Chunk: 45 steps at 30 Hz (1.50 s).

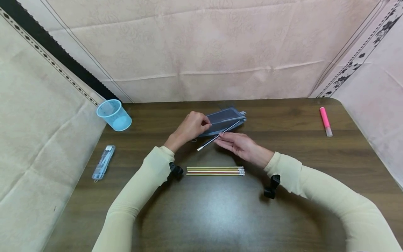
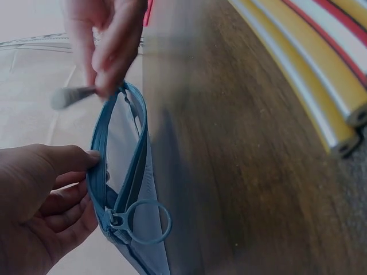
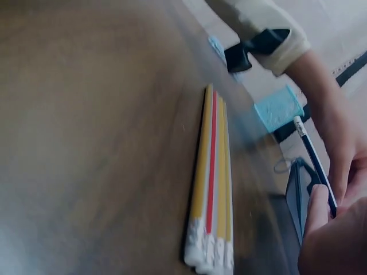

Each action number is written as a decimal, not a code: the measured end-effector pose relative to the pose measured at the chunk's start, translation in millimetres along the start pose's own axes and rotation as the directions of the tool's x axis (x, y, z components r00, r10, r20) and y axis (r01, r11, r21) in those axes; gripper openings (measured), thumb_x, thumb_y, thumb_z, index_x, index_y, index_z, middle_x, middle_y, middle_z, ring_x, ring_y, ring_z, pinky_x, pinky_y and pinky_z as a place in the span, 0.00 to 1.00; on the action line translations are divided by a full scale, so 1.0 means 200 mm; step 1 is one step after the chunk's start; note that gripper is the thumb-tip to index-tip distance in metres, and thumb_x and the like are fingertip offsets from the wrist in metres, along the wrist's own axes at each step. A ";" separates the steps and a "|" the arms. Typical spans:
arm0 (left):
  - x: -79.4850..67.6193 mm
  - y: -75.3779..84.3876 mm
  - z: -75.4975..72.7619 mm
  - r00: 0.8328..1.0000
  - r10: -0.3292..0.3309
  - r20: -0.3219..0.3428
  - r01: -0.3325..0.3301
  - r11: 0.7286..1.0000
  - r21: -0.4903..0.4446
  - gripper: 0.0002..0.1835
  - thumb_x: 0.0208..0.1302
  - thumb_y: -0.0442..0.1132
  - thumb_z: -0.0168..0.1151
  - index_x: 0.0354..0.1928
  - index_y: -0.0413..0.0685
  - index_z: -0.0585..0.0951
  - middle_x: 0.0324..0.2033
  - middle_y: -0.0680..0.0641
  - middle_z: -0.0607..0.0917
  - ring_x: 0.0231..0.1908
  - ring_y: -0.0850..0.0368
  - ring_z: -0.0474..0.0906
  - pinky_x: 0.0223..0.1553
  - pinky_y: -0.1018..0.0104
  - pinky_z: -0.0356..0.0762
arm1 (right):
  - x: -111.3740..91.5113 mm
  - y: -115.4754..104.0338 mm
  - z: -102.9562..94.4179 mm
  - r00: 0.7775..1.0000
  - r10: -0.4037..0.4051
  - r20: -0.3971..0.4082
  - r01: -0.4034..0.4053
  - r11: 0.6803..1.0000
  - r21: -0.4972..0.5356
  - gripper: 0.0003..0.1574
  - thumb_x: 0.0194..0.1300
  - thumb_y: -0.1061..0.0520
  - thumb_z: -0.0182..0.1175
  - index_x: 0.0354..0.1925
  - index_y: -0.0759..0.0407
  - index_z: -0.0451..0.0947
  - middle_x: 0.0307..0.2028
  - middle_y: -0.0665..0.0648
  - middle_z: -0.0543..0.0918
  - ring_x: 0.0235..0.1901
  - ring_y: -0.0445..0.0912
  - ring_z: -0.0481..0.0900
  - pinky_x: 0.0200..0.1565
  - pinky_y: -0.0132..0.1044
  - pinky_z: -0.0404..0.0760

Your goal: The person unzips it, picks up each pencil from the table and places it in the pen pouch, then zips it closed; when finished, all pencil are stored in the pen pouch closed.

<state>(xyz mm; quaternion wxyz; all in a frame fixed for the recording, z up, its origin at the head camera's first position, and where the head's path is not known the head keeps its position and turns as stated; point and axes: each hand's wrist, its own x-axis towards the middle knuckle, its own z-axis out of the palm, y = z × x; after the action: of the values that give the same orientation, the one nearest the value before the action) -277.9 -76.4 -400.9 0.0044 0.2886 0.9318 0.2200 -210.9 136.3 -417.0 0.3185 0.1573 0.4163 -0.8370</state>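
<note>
My left hand [image 1: 192,126] pinches the edge of a blue zippered pouch [image 1: 224,117] near the back of the table. Its zipper is undone, and in the left wrist view the mouth gapes, with a ring pull [image 2: 150,222] at the near end. Between thumb and fingers of my right hand [image 1: 240,146] is a dark pencil [image 1: 208,142], slanted across the pouch's front side. That pencil's white eraser end [image 3: 298,121] points left toward me. Several yellow and red-striped pencils [image 1: 215,171] lie side by side in front of both hands.
At the back left stands a light blue mesh cup [image 1: 114,115]. A clear bluish case [image 1: 104,163] lies near the left table edge. Over on the right is a pink marker [image 1: 325,120]. Cloth-covered walls [image 1: 220,52] border the wooden table [image 1: 214,217].
</note>
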 end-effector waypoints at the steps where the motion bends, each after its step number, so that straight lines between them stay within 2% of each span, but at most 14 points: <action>1: 0.00 0.00 0.00 1.000 0.002 -0.001 -0.002 1.000 0.000 0.10 0.69 0.40 0.65 0.43 0.43 0.90 0.41 0.44 0.91 0.36 0.58 0.83 0.43 0.65 0.84 | 0.01 -0.01 0.00 1.000 0.006 -0.017 -0.006 1.000 0.000 0.11 0.74 0.64 0.55 0.48 0.65 0.83 0.44 0.64 0.89 0.46 0.49 0.89 0.63 0.40 0.75; 5: 0.00 0.01 -0.01 1.000 0.020 -0.004 -0.020 1.000 0.004 0.10 0.68 0.40 0.65 0.43 0.42 0.90 0.40 0.45 0.91 0.36 0.58 0.84 0.43 0.64 0.84 | 0.07 -0.05 -0.01 0.997 0.011 -0.074 -0.011 1.000 -0.002 0.15 0.73 0.64 0.57 0.55 0.66 0.79 0.41 0.63 0.90 0.43 0.49 0.90 0.61 0.39 0.78; 11: 0.01 0.02 0.00 1.000 0.010 0.024 -0.011 1.000 0.012 0.11 0.69 0.41 0.64 0.44 0.43 0.90 0.41 0.46 0.91 0.37 0.58 0.82 0.46 0.64 0.83 | 0.13 -0.10 0.00 0.990 -0.007 -0.143 0.005 1.000 -0.011 0.17 0.73 0.65 0.57 0.58 0.65 0.77 0.36 0.63 0.91 0.40 0.48 0.91 0.55 0.36 0.82; 16: 0.01 0.03 0.00 1.000 -0.004 0.025 0.004 1.000 0.009 0.11 0.69 0.41 0.64 0.44 0.44 0.90 0.40 0.46 0.90 0.35 0.57 0.80 0.44 0.65 0.82 | 0.17 -0.12 0.02 0.981 -0.052 -0.186 0.049 0.999 -0.021 0.27 0.72 0.67 0.56 0.68 0.66 0.70 0.35 0.62 0.91 0.37 0.48 0.91 0.53 0.35 0.83; 18: 0.01 0.04 0.01 1.000 -0.004 0.031 0.004 1.000 0.008 0.11 0.69 0.41 0.65 0.44 0.44 0.90 0.40 0.46 0.90 0.35 0.57 0.80 0.43 0.66 0.82 | 0.18 -0.12 0.02 0.976 -0.062 -0.208 0.059 0.998 -0.021 0.29 0.72 0.67 0.56 0.69 0.66 0.68 0.38 0.63 0.90 0.35 0.47 0.91 0.52 0.35 0.83; 21: 0.01 0.04 0.01 0.999 -0.001 0.039 0.001 1.000 0.009 0.11 0.69 0.42 0.64 0.44 0.44 0.90 0.40 0.46 0.90 0.35 0.58 0.80 0.43 0.66 0.82 | 0.20 -0.12 0.02 0.971 -0.066 -0.230 0.062 0.998 -0.025 0.30 0.72 0.67 0.56 0.70 0.64 0.68 0.49 0.66 0.86 0.37 0.48 0.91 0.52 0.35 0.83; 24: 0.02 0.03 0.01 1.000 0.005 0.031 -0.005 1.000 0.009 0.11 0.70 0.42 0.64 0.44 0.44 0.90 0.39 0.47 0.90 0.35 0.58 0.80 0.43 0.66 0.82 | 0.21 -0.12 0.03 0.966 -0.087 -0.244 0.082 0.996 -0.031 0.31 0.72 0.69 0.56 0.71 0.62 0.67 0.61 0.66 0.79 0.46 0.49 0.89 0.53 0.35 0.83; 26: 0.02 0.03 0.02 1.000 0.012 0.021 -0.013 1.000 0.008 0.10 0.70 0.41 0.64 0.43 0.44 0.90 0.38 0.47 0.90 0.35 0.58 0.80 0.42 0.66 0.82 | 0.22 -0.12 0.04 0.964 -0.104 -0.244 0.098 0.994 -0.038 0.32 0.71 0.70 0.55 0.72 0.62 0.66 0.65 0.66 0.75 0.53 0.51 0.85 0.54 0.36 0.82; 29: 0.02 0.04 0.01 1.000 0.021 0.015 -0.021 1.000 0.010 0.10 0.69 0.41 0.64 0.42 0.45 0.90 0.38 0.48 0.90 0.35 0.59 0.80 0.42 0.66 0.81 | 0.23 -0.13 0.05 0.959 -0.123 -0.255 0.115 0.992 -0.047 0.33 0.72 0.71 0.53 0.72 0.62 0.66 0.66 0.66 0.74 0.60 0.53 0.79 0.55 0.37 0.82; 32: 0.02 0.04 0.01 1.000 0.021 0.018 -0.021 1.000 0.011 0.10 0.69 0.41 0.65 0.42 0.45 0.90 0.37 0.48 0.90 0.35 0.59 0.80 0.42 0.66 0.81 | 0.24 -0.13 0.05 0.955 -0.122 -0.269 0.113 0.992 -0.049 0.33 0.72 0.72 0.53 0.72 0.62 0.66 0.66 0.65 0.75 0.61 0.53 0.78 0.55 0.37 0.82; 40: 0.01 0.04 0.02 1.000 0.020 0.018 -0.021 1.000 0.010 0.10 0.69 0.42 0.65 0.41 0.45 0.90 0.37 0.49 0.90 0.36 0.60 0.82 0.43 0.65 0.81 | 0.21 -0.10 0.07 0.951 -0.114 -0.286 0.101 0.993 -0.059 0.29 0.71 0.72 0.54 0.69 0.65 0.70 0.65 0.66 0.76 0.57 0.51 0.82 0.54 0.34 0.83; 43: 0.01 0.04 0.02 1.000 0.008 0.012 -0.008 1.000 0.005 0.10 0.69 0.42 0.65 0.42 0.45 0.90 0.38 0.48 0.91 0.37 0.60 0.83 0.44 0.65 0.83 | 0.19 -0.08 0.08 0.955 -0.119 -0.272 0.101 0.992 -0.079 0.28 0.70 0.72 0.55 0.67 0.68 0.71 0.63 0.67 0.76 0.53 0.50 0.85 0.54 0.34 0.82; 45: 0.00 0.03 0.02 1.000 -0.001 0.013 0.001 1.000 -0.001 0.10 0.69 0.41 0.65 0.42 0.45 0.90 0.39 0.47 0.91 0.37 0.60 0.83 0.45 0.65 0.83 | 0.17 -0.07 0.09 0.959 -0.129 -0.251 0.108 0.989 -0.099 0.27 0.70 0.71 0.55 0.67 0.70 0.71 0.63 0.68 0.77 0.54 0.50 0.85 0.54 0.34 0.82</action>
<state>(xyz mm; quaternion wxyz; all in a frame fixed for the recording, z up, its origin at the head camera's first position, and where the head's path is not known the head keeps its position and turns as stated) -273.9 -70.5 -402.3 0.0107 0.2893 0.9318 0.2188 -245.0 114.3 -415.8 0.2176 0.2254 0.4975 -0.8089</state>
